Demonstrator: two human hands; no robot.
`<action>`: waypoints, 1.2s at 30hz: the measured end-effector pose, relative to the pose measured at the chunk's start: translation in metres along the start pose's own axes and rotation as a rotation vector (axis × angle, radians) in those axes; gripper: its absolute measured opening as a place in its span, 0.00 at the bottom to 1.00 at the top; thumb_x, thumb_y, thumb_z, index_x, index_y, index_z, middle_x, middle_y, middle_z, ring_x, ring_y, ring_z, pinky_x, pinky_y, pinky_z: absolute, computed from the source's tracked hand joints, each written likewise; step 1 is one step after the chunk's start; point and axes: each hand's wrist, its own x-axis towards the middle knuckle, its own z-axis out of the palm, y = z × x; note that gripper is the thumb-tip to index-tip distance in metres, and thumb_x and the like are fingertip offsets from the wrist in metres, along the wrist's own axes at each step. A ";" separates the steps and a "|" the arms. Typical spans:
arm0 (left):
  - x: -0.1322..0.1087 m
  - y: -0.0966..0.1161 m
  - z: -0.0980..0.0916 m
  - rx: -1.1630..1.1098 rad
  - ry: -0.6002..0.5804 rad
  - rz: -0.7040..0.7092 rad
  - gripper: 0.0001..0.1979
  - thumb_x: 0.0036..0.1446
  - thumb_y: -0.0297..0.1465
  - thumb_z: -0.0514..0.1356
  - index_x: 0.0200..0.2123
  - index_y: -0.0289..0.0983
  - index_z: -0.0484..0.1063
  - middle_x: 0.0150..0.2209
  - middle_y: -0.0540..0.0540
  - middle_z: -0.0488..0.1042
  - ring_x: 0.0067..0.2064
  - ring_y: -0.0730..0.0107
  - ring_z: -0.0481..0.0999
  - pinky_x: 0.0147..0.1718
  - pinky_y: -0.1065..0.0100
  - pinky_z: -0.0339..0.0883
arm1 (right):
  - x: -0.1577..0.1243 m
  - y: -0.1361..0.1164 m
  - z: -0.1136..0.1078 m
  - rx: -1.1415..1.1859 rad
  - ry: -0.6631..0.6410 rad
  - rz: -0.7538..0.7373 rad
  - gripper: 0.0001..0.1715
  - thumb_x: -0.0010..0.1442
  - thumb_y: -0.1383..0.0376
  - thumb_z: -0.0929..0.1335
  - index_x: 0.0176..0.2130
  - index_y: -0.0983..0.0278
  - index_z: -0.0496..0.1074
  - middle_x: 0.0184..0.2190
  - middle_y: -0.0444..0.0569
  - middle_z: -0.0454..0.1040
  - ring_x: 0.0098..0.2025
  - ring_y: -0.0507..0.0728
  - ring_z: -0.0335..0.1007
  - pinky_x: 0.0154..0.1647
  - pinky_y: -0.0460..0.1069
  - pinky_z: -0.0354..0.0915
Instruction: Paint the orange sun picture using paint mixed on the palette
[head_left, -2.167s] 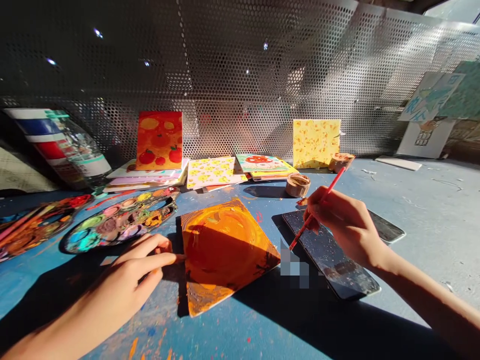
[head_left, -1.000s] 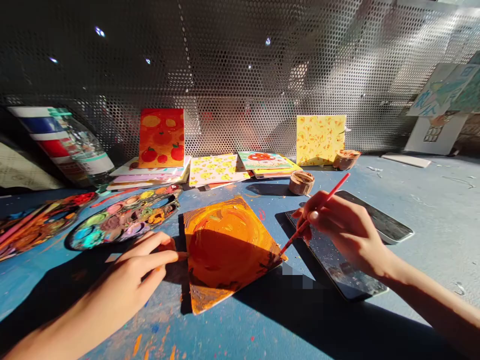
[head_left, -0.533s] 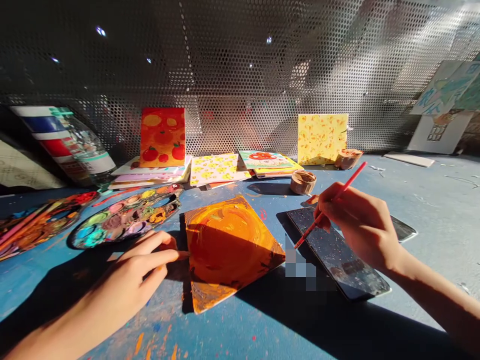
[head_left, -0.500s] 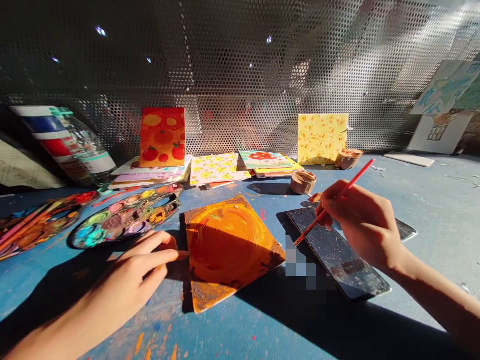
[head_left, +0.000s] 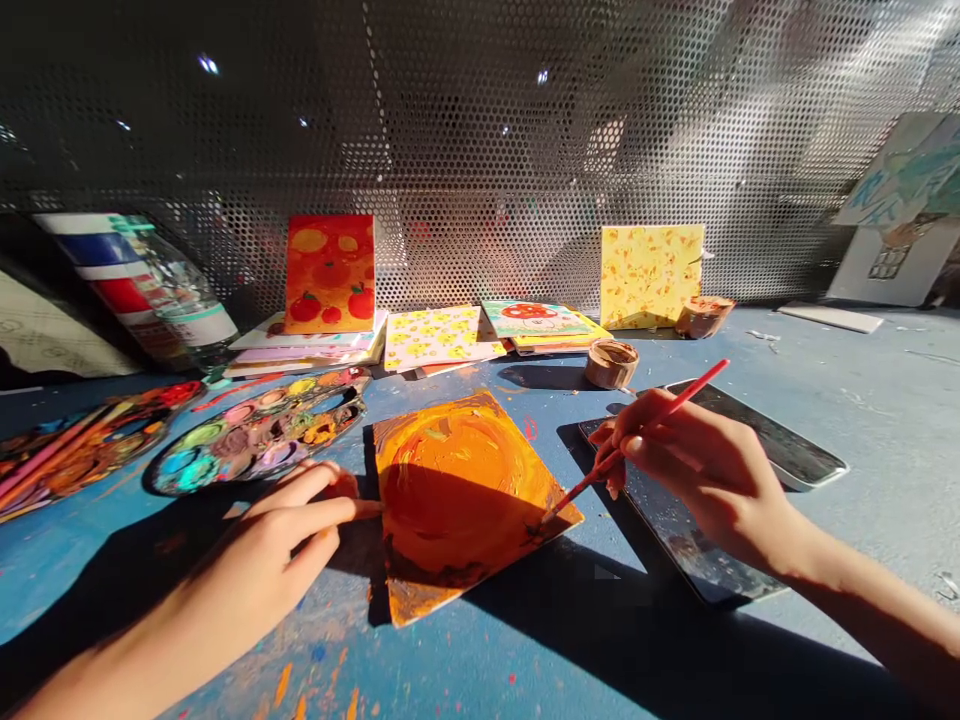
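Observation:
A small square canvas point(head_left: 457, 470) painted orange, with a lighter ring and brown corners, lies on the blue paint-spotted table point(head_left: 420, 670). My left hand point(head_left: 281, 540) rests at its left edge, the index finger stretched against the side and nothing held. In a pinch, my right hand point(head_left: 712, 480) holds a red-handled paintbrush point(head_left: 699, 387). The brush tip touches the dark patch near the canvas's right corner. Beneath my right hand lies a dark, speckled phone point(head_left: 720, 565), partly covered by the hand. A second dark phone-like slab point(head_left: 780, 435) is just behind it.
Paint palettes, one round point(head_left: 255, 435) and one with brushes on it point(head_left: 82, 440), lie left. Two small brown pots point(head_left: 611, 367) point(head_left: 705, 317) stand behind. Painted canvases, including a red one point(head_left: 330, 275) and a yellow one point(head_left: 651, 275), line the perforated metal screen point(head_left: 465, 120). A clear bottle point(head_left: 187, 300) stands back left.
My right hand has moved left and slightly down, bringing the brush tip from beside the canvas onto its right corner. My left hand keeps its place at the canvas edge.

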 end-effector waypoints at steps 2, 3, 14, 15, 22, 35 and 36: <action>-0.001 -0.002 0.000 0.005 -0.029 -0.007 0.20 0.60 0.32 0.45 0.32 0.44 0.77 0.43 0.49 0.74 0.43 0.71 0.75 0.37 0.76 0.68 | -0.001 0.000 -0.002 -0.006 0.055 -0.017 0.07 0.65 0.62 0.65 0.34 0.59 0.68 0.26 0.41 0.70 0.27 0.48 0.69 0.28 0.41 0.69; -0.001 -0.002 0.000 0.000 -0.050 -0.011 0.20 0.60 0.31 0.45 0.34 0.44 0.78 0.44 0.49 0.74 0.44 0.72 0.75 0.39 0.76 0.68 | -0.001 0.000 -0.002 -0.001 0.091 -0.028 0.06 0.65 0.62 0.65 0.34 0.59 0.68 0.26 0.41 0.70 0.27 0.48 0.68 0.28 0.41 0.69; -0.004 -0.003 -0.001 -0.011 -0.063 -0.021 0.20 0.59 0.31 0.45 0.36 0.46 0.78 0.45 0.51 0.74 0.45 0.72 0.76 0.39 0.76 0.69 | -0.003 0.002 -0.004 -0.041 0.108 -0.045 0.06 0.66 0.63 0.64 0.34 0.58 0.68 0.26 0.41 0.69 0.27 0.49 0.67 0.27 0.42 0.68; -0.003 -0.003 -0.001 -0.010 -0.061 -0.021 0.20 0.59 0.31 0.45 0.35 0.46 0.78 0.45 0.51 0.74 0.44 0.72 0.76 0.39 0.75 0.69 | -0.003 0.002 -0.004 -0.012 0.106 -0.042 0.06 0.66 0.63 0.64 0.35 0.58 0.68 0.27 0.41 0.70 0.28 0.49 0.68 0.28 0.42 0.68; 0.002 0.002 -0.002 -0.044 0.017 0.019 0.20 0.60 0.31 0.44 0.32 0.45 0.77 0.38 0.51 0.74 0.38 0.72 0.75 0.32 0.75 0.69 | -0.001 0.001 -0.003 -0.036 0.045 -0.002 0.07 0.65 0.64 0.65 0.32 0.59 0.67 0.25 0.40 0.71 0.25 0.49 0.68 0.26 0.41 0.68; 0.002 0.001 -0.004 -0.062 -0.067 -0.028 0.20 0.60 0.30 0.45 0.35 0.44 0.78 0.41 0.50 0.75 0.43 0.71 0.74 0.40 0.73 0.68 | -0.003 0.004 -0.008 -0.165 0.178 -0.085 0.04 0.65 0.65 0.64 0.36 0.59 0.69 0.26 0.41 0.70 0.26 0.50 0.67 0.26 0.44 0.65; 0.001 0.001 -0.004 -0.068 -0.091 -0.041 0.20 0.59 0.30 0.45 0.36 0.44 0.78 0.42 0.50 0.75 0.43 0.71 0.74 0.41 0.73 0.68 | -0.003 0.004 -0.007 -0.131 0.160 -0.079 0.04 0.65 0.65 0.64 0.37 0.59 0.68 0.26 0.41 0.71 0.26 0.50 0.67 0.26 0.44 0.66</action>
